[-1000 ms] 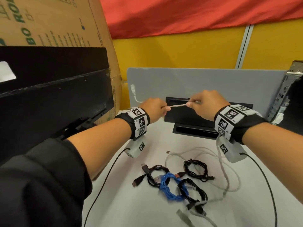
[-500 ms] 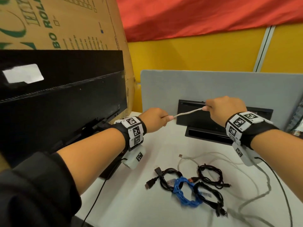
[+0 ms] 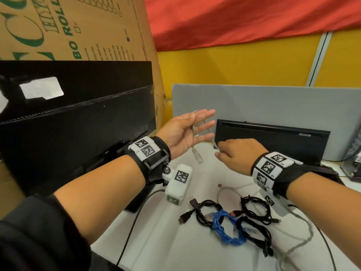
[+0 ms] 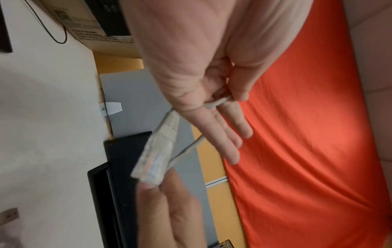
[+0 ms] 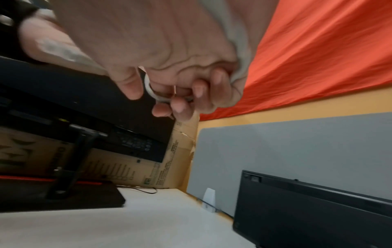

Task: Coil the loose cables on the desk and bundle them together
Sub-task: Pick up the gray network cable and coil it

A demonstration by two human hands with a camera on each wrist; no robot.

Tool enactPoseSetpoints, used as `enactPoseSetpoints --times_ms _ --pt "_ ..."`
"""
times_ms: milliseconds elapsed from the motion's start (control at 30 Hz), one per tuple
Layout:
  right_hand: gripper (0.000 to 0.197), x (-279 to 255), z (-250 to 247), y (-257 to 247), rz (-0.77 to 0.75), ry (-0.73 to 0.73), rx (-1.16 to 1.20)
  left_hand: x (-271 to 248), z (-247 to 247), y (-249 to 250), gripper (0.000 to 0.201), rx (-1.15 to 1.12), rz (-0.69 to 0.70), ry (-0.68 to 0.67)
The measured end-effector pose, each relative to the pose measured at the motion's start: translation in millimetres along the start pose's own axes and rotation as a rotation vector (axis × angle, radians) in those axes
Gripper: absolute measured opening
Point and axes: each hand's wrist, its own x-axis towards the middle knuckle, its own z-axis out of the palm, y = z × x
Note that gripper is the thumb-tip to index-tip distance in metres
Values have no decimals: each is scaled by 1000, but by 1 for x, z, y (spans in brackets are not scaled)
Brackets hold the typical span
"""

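A grey network cable (image 3: 194, 132) hangs over my left hand (image 3: 185, 130), its clear plug (image 3: 197, 155) dangling below the palm. The left fingers are straight and spread; in the left wrist view the thumb pinches the cable (image 4: 216, 103) against them, with the plug (image 4: 159, 147) close to the camera. My right hand (image 3: 238, 153), just right of the left, has curled fingers round the same cable (image 5: 148, 89). The cable's slack (image 3: 304, 241) trails onto the white desk (image 3: 156, 241). Below lie black coils (image 3: 207, 214) (image 3: 256, 210), a blue coil (image 3: 224, 229) and a thin white cable (image 3: 224, 192).
A black monitor (image 3: 78, 124) stands at the left in front of a cardboard box (image 3: 78, 26). A black keyboard (image 3: 273, 139) leans against the grey divider (image 3: 273, 106) behind my hands. Thin black leads run from both wrist cameras across the desk.
Both fists held a short taut span of the grey cable. Now my left hand has turned palm up with fingers spread, the cable looped over it, and my right hand has dropped lower.
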Motion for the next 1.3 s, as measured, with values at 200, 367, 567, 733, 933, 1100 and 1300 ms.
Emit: enactPoseSetpoints --times_ms 200,367,567,733,933,1100,1300 --pt "38 2 -7 -26 72 -69 362 -1 2 5 27 183 9 81" --pt "50 -4 -15 -6 83 -2 314 1 -2 11 31 804 44 406" --pt "44 -1 -17 25 79 54 86 4 -13 10 38 991 83 395" --pt "37 11 -13 33 248 -113 145 3 -4 -6 32 251 -54 175" --pt "38 7 1 10 120 -28 -107 6 17 -3 28 1 -74 61" --pt "37 5 -3 -3 -40 106 -96 10 23 -8 40 35 68 90" --pt "32 10 -22 -10 -28 125 -4 18 25 -5 74 315 162 134"
